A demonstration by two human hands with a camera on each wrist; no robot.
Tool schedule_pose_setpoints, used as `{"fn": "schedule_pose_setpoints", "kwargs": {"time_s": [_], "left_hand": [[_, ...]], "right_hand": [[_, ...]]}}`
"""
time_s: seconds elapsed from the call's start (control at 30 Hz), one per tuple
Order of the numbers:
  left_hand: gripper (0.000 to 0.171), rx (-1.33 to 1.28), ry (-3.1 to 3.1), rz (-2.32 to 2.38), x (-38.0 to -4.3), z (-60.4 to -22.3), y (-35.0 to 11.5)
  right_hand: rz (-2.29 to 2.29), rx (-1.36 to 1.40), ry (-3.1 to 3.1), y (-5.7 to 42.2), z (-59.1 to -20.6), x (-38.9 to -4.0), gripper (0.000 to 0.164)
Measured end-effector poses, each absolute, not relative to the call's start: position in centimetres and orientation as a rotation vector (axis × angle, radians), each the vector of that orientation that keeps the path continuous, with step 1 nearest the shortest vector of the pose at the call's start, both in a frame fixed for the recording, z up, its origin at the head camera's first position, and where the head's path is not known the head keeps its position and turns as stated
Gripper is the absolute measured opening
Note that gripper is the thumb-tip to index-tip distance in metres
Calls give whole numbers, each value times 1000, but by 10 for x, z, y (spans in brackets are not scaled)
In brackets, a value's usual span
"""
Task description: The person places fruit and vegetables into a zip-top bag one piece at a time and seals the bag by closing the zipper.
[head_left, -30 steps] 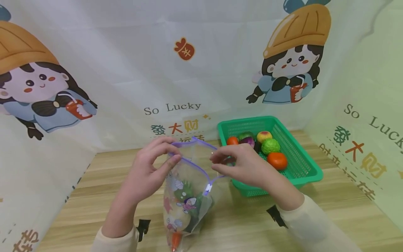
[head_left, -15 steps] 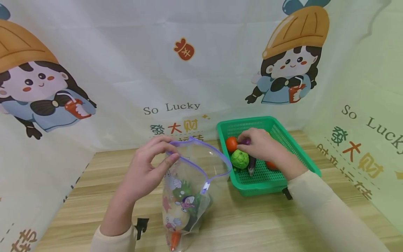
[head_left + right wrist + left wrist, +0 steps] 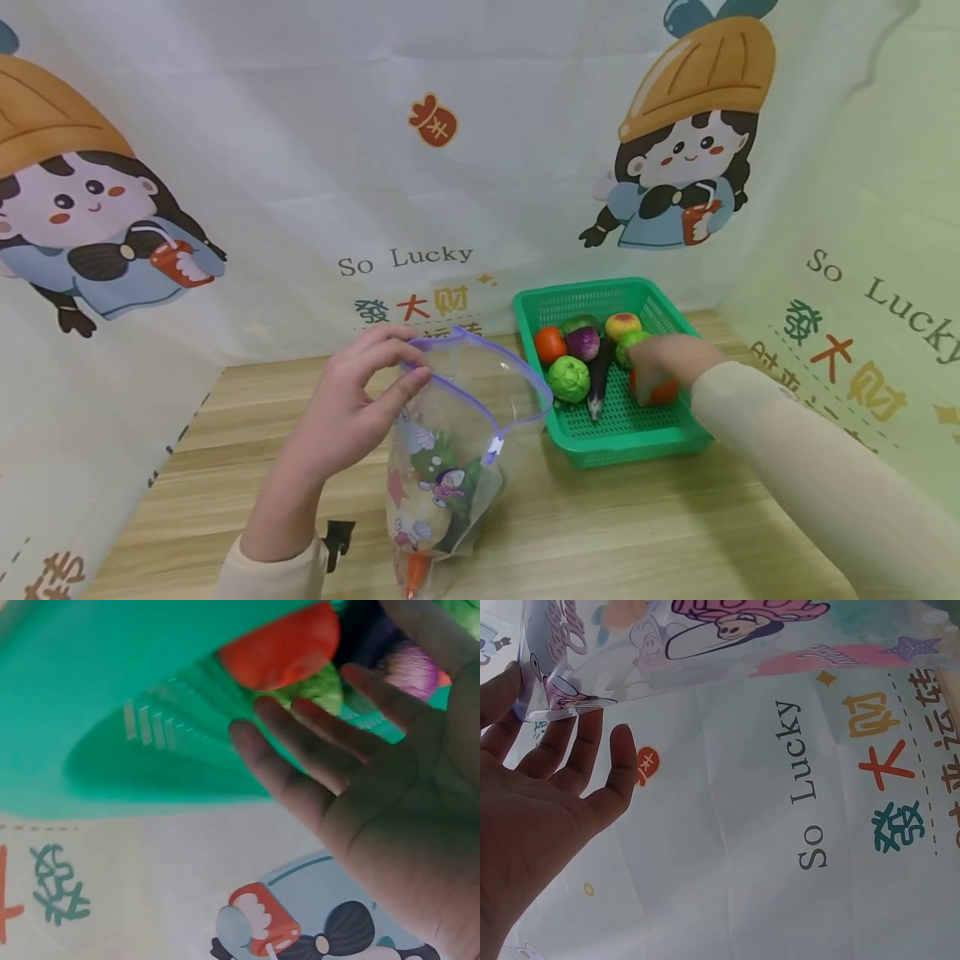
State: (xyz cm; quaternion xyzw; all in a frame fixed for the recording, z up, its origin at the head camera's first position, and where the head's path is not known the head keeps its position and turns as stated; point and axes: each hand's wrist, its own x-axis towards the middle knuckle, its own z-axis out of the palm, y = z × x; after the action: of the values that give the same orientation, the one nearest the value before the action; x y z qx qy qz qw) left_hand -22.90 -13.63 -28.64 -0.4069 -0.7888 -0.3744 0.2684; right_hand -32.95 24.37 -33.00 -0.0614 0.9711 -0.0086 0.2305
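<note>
My left hand point(image 3: 356, 404) pinches the purple rim of a clear, printed zip bag point(image 3: 438, 492), which stands with its mouth spread. Inside the bag are a carrot point(image 3: 417, 572) and green and pale produce, partly blurred by the plastic. Over the right side of a green basket point(image 3: 630, 448), my right hand point(image 3: 671, 360) reaches down above an orange-red tomato point(image 3: 654, 393). In the right wrist view its fingers are spread, with the tomato point(image 3: 285, 649) beyond them; I see no grip on it.
The basket also holds another tomato point(image 3: 551, 344), a green leafy head point(image 3: 568, 379), a slim eggplant point(image 3: 598, 379), a purple onion-like piece point(image 3: 582, 342), a yellow-red fruit point(image 3: 622, 324) and a bumpy green one point(image 3: 632, 346). A printed cloth point(image 3: 300, 167) backs the wooden table point(image 3: 585, 533).
My right hand has moved from the bag's mouth into the basket, leaving a green leafy head there, then shifted right to the tomato. My left hand has kept hold of the bag.
</note>
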Motion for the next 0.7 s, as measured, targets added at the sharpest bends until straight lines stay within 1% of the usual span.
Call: {"fn": "schedule_pose_setpoints", "kwargs": {"time_s": [0.07,0.17,0.27,0.37,0.47,0.53,0.7], "left_hand": [[12,-1092,-2127,-1014,-229,-287,-136],[12,-1086,-2132,-1019,-229,-287,-137],[11,-1092,-2135,-1031,-229,-288,-137],[11,-1091,-2134,-1044,-228,-288,-137],[11,-1080,-2136,-1045,-228,-288,-139],[10,-1074,-2138,-1046,-228,-288,-139],[11,-1076,-2137,-1055,-228,-290,-140]], "right_hand": [[-17,-159,2655,246,-332,-330,79],[-3,-192,2655,252,-337,-332,82],[20,-248,2676,259,-342,-332,79],[31,-300,2688,265,-346,-333,68],[31,-353,2671,269,-349,-332,61],[24,-365,2656,270,-350,-330,61],[20,-393,2640,268,-348,-329,66]]}}
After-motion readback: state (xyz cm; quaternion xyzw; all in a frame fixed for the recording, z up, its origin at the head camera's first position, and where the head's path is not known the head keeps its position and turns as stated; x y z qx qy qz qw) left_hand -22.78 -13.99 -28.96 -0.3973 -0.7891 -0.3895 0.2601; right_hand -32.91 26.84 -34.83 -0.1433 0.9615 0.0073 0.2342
